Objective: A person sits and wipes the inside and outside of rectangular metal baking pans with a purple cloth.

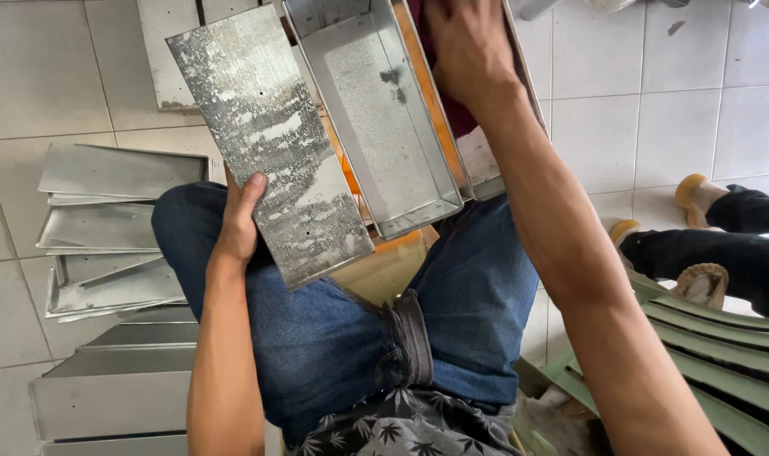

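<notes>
Lid point(270, 143), a flat metal sheet, slants near-right to far-left, its near edge pinched by the left hand point(239, 221). Just right lies the tray point(380, 118), parallel; the right hand point(467, 46) clasps its far right wall.

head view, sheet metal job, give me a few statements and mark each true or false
1. The left hand holds a flat metal sheet by its edge. True.
2. The right hand rests on the floor tiles. False: it reaches to the far end of an open metal tray.
3. Folded metal pieces lie stacked on the floor beside the left hand. True.
4. The person wears black trousers. False: blue jeans.
5. Another person's sandalled feet show at the right. True.
</notes>
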